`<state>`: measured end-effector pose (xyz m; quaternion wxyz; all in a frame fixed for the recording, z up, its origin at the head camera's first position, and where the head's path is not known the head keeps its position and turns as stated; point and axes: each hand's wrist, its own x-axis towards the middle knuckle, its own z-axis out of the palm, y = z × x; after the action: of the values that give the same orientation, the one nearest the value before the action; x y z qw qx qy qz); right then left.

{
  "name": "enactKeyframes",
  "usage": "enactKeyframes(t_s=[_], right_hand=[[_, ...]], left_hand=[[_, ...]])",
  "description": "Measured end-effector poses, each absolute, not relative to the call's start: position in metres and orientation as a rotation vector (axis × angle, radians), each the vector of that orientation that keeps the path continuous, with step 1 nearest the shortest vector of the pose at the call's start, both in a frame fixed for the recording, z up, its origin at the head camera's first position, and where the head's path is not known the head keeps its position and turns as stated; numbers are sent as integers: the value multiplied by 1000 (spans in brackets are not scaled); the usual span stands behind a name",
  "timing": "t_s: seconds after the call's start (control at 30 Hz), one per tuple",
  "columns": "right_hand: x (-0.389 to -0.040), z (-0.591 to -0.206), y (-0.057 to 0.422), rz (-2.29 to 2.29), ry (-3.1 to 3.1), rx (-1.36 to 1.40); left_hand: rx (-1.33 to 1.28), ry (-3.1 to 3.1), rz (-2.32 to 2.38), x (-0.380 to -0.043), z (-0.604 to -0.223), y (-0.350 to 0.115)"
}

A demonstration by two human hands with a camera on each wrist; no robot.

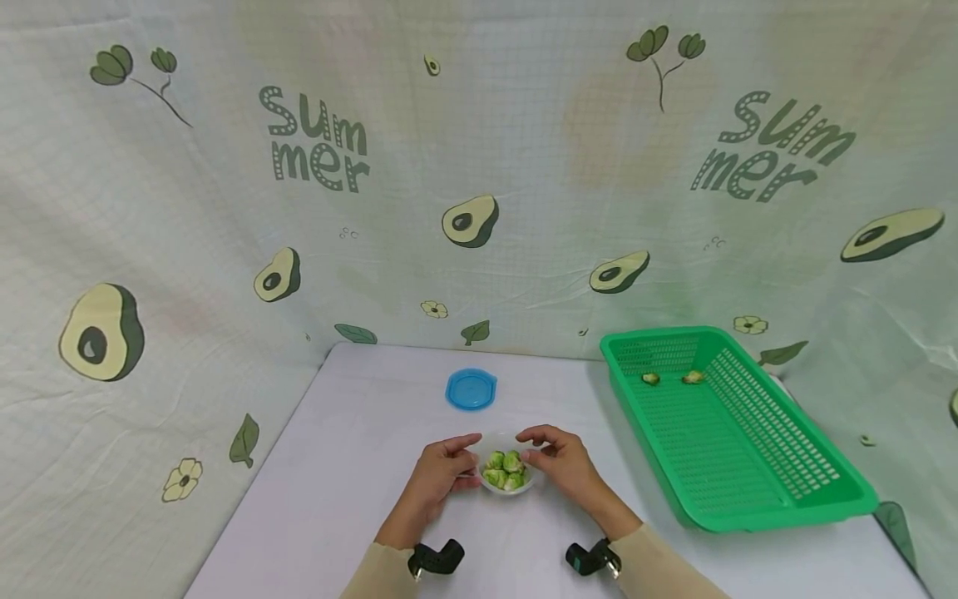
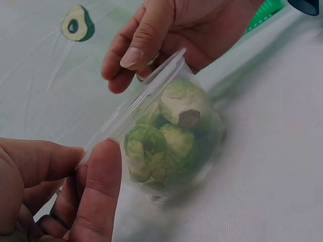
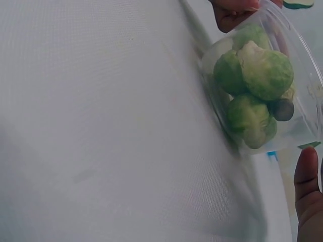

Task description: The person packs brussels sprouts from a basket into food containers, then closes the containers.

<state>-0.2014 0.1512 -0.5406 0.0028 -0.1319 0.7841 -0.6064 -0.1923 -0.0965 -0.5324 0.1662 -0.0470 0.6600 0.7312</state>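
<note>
A small clear plastic container (image 1: pixel 507 491) with several green Brussels sprouts (image 1: pixel 504 471) inside sits on the white table in front of me. My left hand (image 1: pixel 446 470) pinches its rim on the left side between thumb and fingers; the left wrist view shows the thumb (image 2: pixel 103 171) at the rim. On the opposite side my right hand (image 1: pixel 565 462) hovers by the rim, thumb and index finger spread apart, holding nothing visible. In the right wrist view its thumb (image 3: pixel 307 174) stands just off the container wall. Beyond the container lies a round blue lid (image 1: pixel 471 389).
To the right stands a green perforated plastic basket (image 1: pixel 737 449), with two small sprout pieces (image 1: pixel 693 378) near its far end. A white cloth printed with avocados (image 1: pixel 470 221) hangs behind and beside the white table (image 1: pixel 329 466).
</note>
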Motion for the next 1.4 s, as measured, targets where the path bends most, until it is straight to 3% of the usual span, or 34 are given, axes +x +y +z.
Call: enactKeyframes(t_s=[0.7, 1.4], right_hand=[[-205, -535, 157, -1936, 2466, -423], [-198, -491, 168, -1948, 2591, -455]], left_hand=[[-131, 1878, 2090, -193, -534, -96], [-113, 1861, 2115, -189, -532, -97]])
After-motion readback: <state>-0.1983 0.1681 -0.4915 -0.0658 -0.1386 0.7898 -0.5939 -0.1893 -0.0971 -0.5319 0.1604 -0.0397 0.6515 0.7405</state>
